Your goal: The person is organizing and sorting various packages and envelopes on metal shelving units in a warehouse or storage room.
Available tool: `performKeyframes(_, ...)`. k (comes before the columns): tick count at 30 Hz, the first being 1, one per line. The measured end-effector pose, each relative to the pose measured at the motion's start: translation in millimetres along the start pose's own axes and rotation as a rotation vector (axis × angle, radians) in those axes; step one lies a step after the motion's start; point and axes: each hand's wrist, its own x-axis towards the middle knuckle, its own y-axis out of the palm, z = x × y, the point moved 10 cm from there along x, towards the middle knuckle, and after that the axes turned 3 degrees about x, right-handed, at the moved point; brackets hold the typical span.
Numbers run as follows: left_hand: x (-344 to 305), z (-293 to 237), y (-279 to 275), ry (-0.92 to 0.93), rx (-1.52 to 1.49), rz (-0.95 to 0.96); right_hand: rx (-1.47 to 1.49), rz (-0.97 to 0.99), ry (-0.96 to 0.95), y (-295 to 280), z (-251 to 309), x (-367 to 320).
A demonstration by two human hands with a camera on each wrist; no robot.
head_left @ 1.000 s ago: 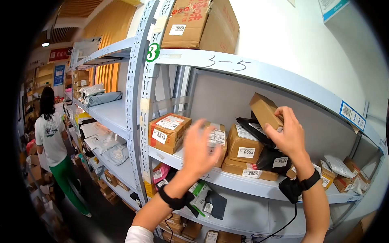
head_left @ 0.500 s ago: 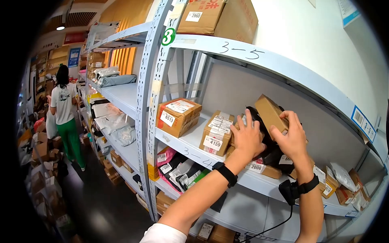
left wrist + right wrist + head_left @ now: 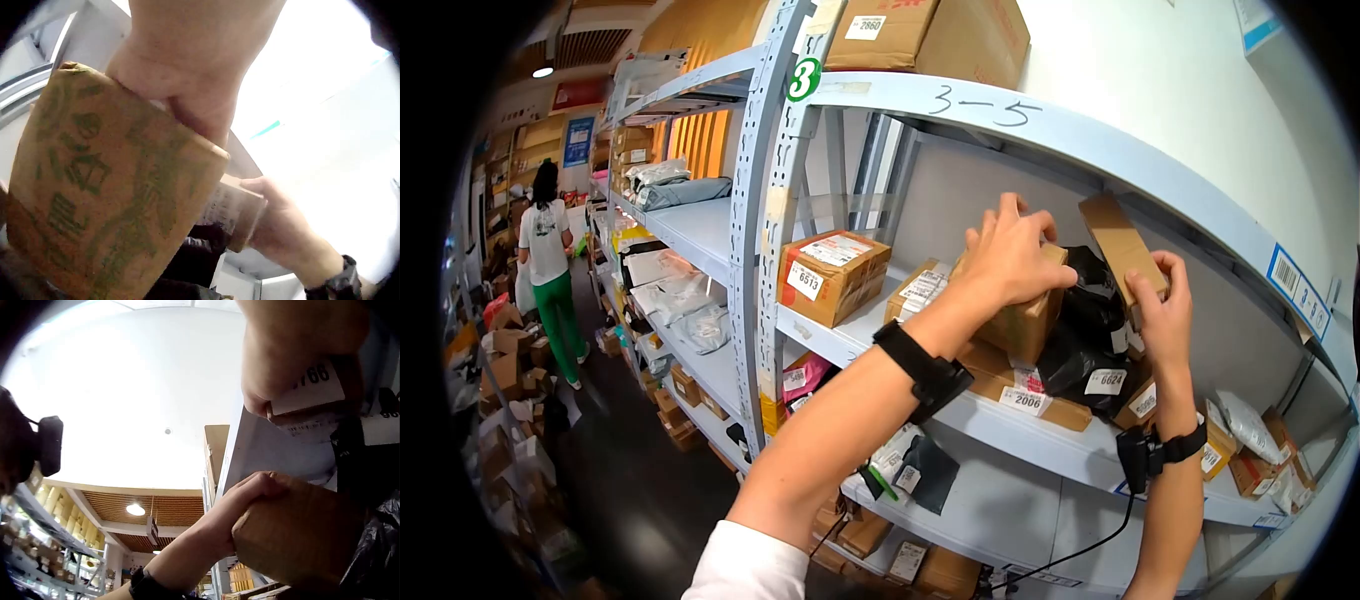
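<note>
My left hand (image 3: 1010, 255) grips a cardboard box (image 3: 1032, 325) from above, and the box is tilted over the flat carton labelled 2006 (image 3: 1040, 398). Green printing covers the face of that box (image 3: 106, 187) in the left wrist view. My right hand (image 3: 1165, 310) holds a slim brown box (image 3: 1118, 240) upright at its lower end, thumb on its face. A label ending in 766 (image 3: 312, 387) shows on it in the right wrist view. Between the two held boxes lie black plastic parcels (image 3: 1090, 290), one labelled 6624.
Box 6513 (image 3: 835, 277) stands on the same shelf at left, with another carton (image 3: 915, 290) beside it. More parcels (image 3: 1250, 425) lie to the right. The shelf beam marked 3-5 (image 3: 1060, 115) runs above my hands. A person (image 3: 548, 250) stands in the aisle.
My left hand has come from the left onto the box beside the black parcels and tilted it. My right hand has moved right with the slim box. The person has moved further down the aisle.
</note>
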Motion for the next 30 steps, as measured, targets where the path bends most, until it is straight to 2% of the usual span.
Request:
performKeyframes(1,-4,1,-3,0.021,0.035,-0.021,-0.002,-0.004,0.014,4,3,-1)
performKeyframes(2,-8,6,3,-0.002,0.077,0.068,-0.003,0.027,0.083,12,3,-3)
performKeyframes(3,-12,9,3,0.006,0.074,0.077,-0.005,0.054,0.148,17,3,-4)
performKeyframes(5,-17,25,4,-0.094,0.104,0.118,-0.047,0.074,0.093,25,9,-5)
performKeyframes(6,-22,28,9,-0.123,0.155,0.249,-0.031,0.074,0.092,27,15,-7)
performKeyframes(7,-23,28,3,-0.114,0.150,0.253,-0.014,0.078,0.091,30,21,-9)
performKeyframes(9,-34,31,9,-0.137,0.137,0.422,0.008,0.081,0.083,35,32,-12)
performKeyframes(11,-46,27,0,-0.122,0.127,0.401,0.033,0.091,0.080,40,37,-12)
performKeyframes(14,-58,-11,-46,0.204,0.036,0.109,0.052,0.158,0.141,48,36,-9)
performKeyframes(16,-80,-26,-94,0.304,-0.162,0.067,0.024,0.163,0.136,46,31,-3)
performKeyframes(18,-118,-28,-149,0.468,-0.243,-0.084,0.064,0.223,0.162,55,31,-7)
performKeyframes(19,-135,-13,-167,0.368,-0.319,-0.066,-0.007,0.346,0.272,64,41,-14)
performKeyframes(21,-180,19,-198,0.274,-0.404,-0.126,-0.131,0.456,0.153,85,55,-27)
performKeyframes(23,-223,44,-211,0.169,-0.489,-0.249,-0.389,0.556,-0.009,110,79,-53)
performKeyframes(24,-242,59,-218,0.206,-0.525,-0.293,-0.533,0.661,0.180,122,71,-63)
performKeyframes(25,-260,73,-223,0.235,-0.562,-0.336,-0.565,0.651,0.182,129,77,-66)
performKeyframes(27,-288,92,-230,0.149,-0.594,-0.454,-0.673,0.680,0.195,144,73,-64)
performKeyframes(29,-313,112,-236,0.062,-0.480,-0.383,-0.723,0.679,0.198,158,61,-64)
performKeyframes(30,-314,103,-234,0.020,-0.431,-0.317,-0.775,0.671,0.193,166,52,-62)
